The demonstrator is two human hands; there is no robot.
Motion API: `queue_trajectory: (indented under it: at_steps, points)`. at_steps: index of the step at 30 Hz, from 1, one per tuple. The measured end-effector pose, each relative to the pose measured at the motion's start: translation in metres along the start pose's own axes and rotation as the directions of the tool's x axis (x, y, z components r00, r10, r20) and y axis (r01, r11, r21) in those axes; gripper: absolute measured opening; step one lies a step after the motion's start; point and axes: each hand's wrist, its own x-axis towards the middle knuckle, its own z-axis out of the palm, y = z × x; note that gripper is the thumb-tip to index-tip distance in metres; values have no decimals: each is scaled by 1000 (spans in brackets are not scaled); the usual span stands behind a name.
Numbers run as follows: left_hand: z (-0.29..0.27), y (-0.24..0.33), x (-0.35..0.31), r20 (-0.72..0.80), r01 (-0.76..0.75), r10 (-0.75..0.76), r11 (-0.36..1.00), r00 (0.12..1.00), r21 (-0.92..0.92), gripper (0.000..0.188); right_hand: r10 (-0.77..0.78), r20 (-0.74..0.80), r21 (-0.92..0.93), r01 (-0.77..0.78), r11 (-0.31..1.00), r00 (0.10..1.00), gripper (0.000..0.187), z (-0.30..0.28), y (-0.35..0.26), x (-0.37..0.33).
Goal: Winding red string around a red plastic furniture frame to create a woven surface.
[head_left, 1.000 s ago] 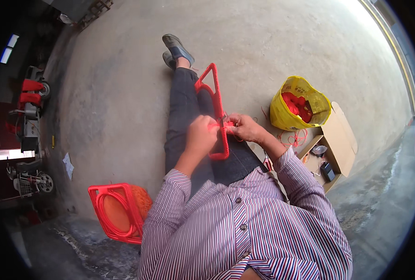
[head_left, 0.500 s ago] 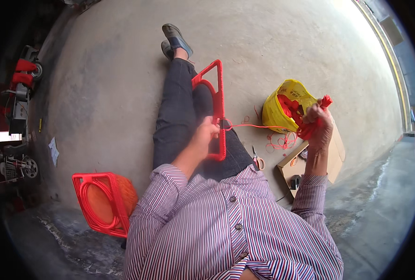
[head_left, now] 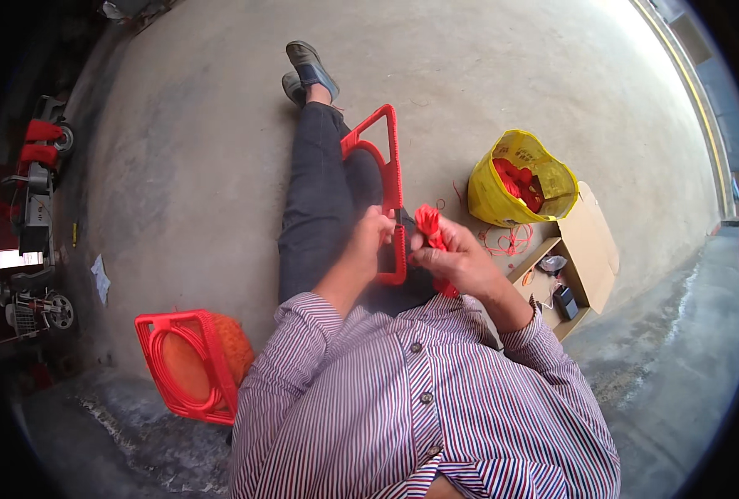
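Observation:
A red cord-wrapped frame with a handle-like loop at its far end lies across my thighs. On its right bar a short dark stretch shows between the red wraps. The fingers of my left hand are closed at this bar, just left of the dark stretch. Close by on the right, my right hand grips a bundle of red cord, whose bunched end sticks up above the fist. Its lower part hangs below the hand. Any strand between bundle and frame is too small to make out.
Right of my legs stands a yellow bucket with red cord inside. Loose cord lies beside it. An open cardboard box holds a black device. To my left is another red frame with an orange round piece.
My right hand has swung left from beside the bucket to the frame, carrying the cord bundle. The strand stretched between the hands is no longer seen. My left hand stays at the bar.

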Motion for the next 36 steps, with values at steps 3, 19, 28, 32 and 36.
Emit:
queue_trajectory:
  at_steps: [3,19,28,32,36]
  points:
    - [2,3,-1,-14,12,-13,1000,1000,-19,31,44,12,70,-44,997,999,24,-12,5,-7]
    - [-13,24,-19,-196,20,309,492,931,870,21,-131,77,-875,130,466,988,29,-34,28,56]
    - [-1,22,-22,-99,-137,478,434,873,891,27,-180,31,-862,118,493,983,28,-39,59,70]
    - [6,16,-26,-117,-141,510,440,852,887,23,-94,16,-733,75,676,995,27,-27,59,72]
    - [6,39,-33,-158,-233,626,496,764,837,20,-241,-127,-477,153,866,962,27,-26,51,63]
